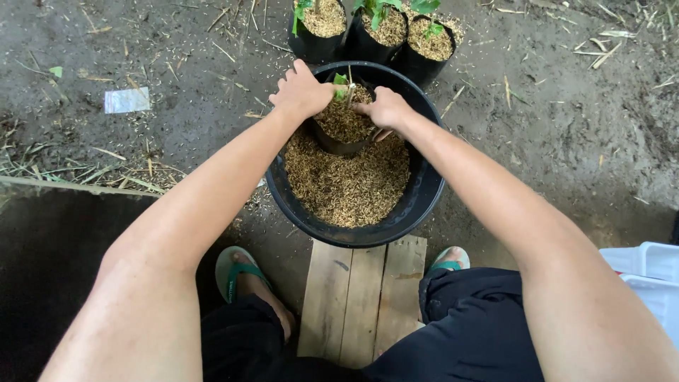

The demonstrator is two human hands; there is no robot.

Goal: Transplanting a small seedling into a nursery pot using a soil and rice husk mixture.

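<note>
Two hands (343, 102) clasped round one small pot (344, 127); three potted seedlings (375, 32) beyond.

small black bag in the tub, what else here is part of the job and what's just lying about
In use: small black bag, left hand, right hand, black tub of husks.

Lying about: three filled seedling bags, wooden board, white crate, paper scrap.

A: Ground (566, 127)?
B: Bare damp soil, straw-littered.
A: Directly on it?
B: Large black tub (424, 191); three small black seedling bags (315, 46); wooden plank board (362, 297); pale paper scrap (127, 100); white plastic crate (647, 272).
</note>
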